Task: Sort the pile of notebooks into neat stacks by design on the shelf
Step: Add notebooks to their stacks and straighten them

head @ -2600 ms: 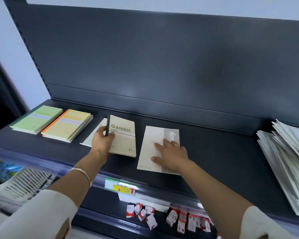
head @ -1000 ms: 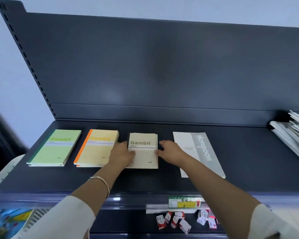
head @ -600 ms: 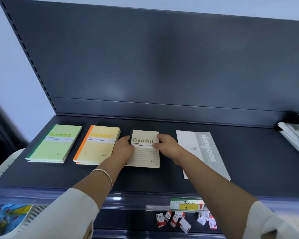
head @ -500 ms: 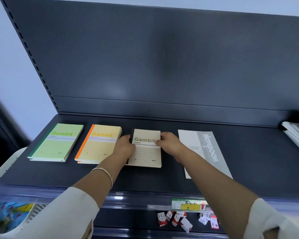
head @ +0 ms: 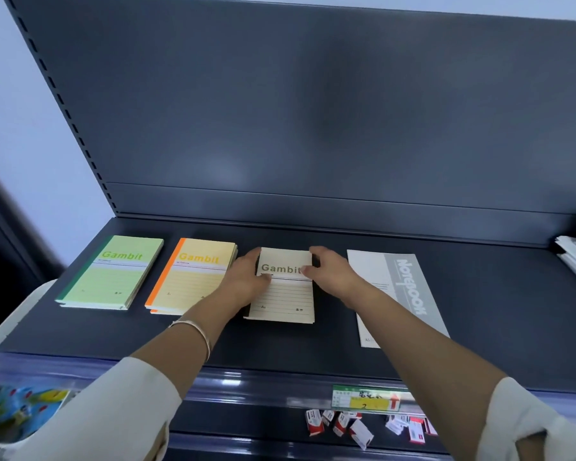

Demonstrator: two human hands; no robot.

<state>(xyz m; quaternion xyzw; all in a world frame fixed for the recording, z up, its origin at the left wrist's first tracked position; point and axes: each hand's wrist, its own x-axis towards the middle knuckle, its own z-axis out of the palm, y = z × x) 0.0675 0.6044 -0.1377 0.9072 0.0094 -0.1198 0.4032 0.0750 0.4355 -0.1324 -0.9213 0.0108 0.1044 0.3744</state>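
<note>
On shelf (head: 479,294), four designs; left hand (head: 246,277) and right hand (head: 330,276) fingers (head: 317,252) grip beige notebook (head: 285,297).

A green-and-yellow price label (head: 368,398) sits on the clear front rail (head: 246,382). Just below, small red-and-white boxes (head: 345,425) lie scattered. A colourful packet (head: 17,410) shows at lower left.

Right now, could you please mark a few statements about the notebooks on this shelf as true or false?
1. The left hand and right hand both hold the cream Gambit notebook. True.
2. The green notebook lies furthest right in the row. False: furthest left.
3. The grey-and-white notebook lies right of the cream one, not touching it. True.
4. The orange-spined notebook stands upright. False: it lies flat on the shelf.
</note>
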